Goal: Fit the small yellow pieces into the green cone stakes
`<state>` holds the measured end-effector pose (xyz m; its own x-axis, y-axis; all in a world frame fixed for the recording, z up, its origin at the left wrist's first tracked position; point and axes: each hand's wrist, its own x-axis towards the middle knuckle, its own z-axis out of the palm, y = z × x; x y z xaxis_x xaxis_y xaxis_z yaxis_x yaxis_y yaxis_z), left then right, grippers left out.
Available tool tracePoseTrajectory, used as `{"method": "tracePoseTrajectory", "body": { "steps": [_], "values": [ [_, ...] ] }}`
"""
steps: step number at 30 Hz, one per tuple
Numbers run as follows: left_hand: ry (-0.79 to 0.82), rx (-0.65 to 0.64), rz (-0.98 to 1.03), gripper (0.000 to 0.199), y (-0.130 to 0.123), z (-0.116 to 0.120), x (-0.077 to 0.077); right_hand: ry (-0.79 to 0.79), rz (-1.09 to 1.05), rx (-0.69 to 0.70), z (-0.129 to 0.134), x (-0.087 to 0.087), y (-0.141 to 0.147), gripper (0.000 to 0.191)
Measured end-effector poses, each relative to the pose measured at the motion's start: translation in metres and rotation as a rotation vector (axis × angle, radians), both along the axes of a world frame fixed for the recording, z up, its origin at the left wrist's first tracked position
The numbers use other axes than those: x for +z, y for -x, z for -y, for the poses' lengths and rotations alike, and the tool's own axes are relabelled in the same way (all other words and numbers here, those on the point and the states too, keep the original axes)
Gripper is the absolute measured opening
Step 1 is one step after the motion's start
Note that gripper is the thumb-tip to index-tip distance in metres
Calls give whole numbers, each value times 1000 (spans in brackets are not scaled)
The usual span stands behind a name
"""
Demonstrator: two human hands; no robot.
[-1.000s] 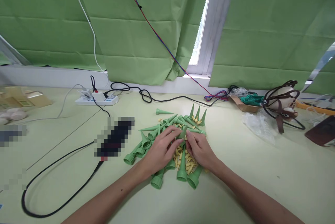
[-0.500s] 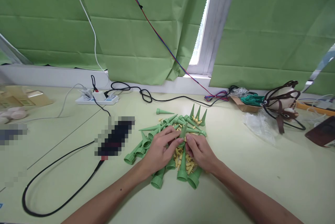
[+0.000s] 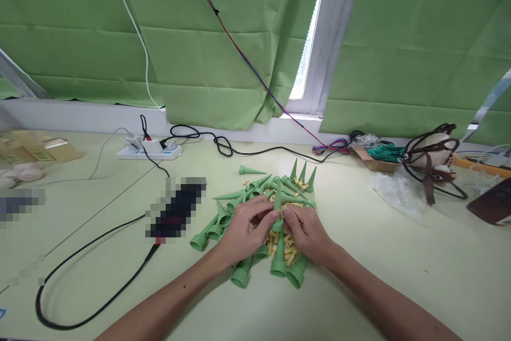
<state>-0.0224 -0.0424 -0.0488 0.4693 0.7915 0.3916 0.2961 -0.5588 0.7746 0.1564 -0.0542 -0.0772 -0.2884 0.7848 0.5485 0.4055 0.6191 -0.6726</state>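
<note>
My left hand (image 3: 249, 226) is closed, thumb and fingers pinching a hollow green plastic spike (image 3: 278, 197) that stands nearly upright, tip up. Against that spike's right side, my right hand (image 3: 305, 229) pinches a small yellow plastic piece (image 3: 282, 212), mostly covered by the thumb and fingers. Beneath both hands lies a pile of similar green spikes (image 3: 278, 265) with wide ribbed collars. Loose yellow pieces (image 3: 290, 248) are scattered among them. Behind the right hand, three green spikes (image 3: 302, 173) stand upright with yellow pieces around them.
A single green spike (image 3: 252, 170) lies behind the pile. To the left are a blurred dark device (image 3: 178, 210) on a black cable and a white power strip (image 3: 149, 152). A clear plastic bag (image 3: 397, 192), a cardboard box (image 3: 373, 160) and a strapped bag (image 3: 431, 152) sit at the right.
The held spike has turned more upright and come slightly lower and toward me. Both hands stay pressed close together around it. The surroundings shift slightly with the camera.
</note>
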Motion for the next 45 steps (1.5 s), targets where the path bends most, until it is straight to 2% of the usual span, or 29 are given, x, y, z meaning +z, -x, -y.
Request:
{"method": "tracePoseTrajectory", "body": {
  "steps": [5,7,12,17,22,35,45],
  "values": [
    [285,-103,141,38,-1,-2,-2,-112,75,-27,-1,-3,-2,35],
    [345,-132,159,39,-1,-3,-1,-150,108,-30,-1,-3,-3,34],
    [385,-175,121,39,2,-6,2,-274,205,-53,-2,-2,-3,32],
    [461,-192,92,41,4,-10,-2,-436,297,-109,-3,2,1,32],
    [475,-192,93,45,2,-12,-2,-516,365,-167,1,6,6,32],
    [503,-212,105,50,2,-14,-9,-450,368,-126,4,6,8,28],
    [508,-200,94,50,1,-13,-8,-401,372,-91,4,4,7,26]
  ]
}}
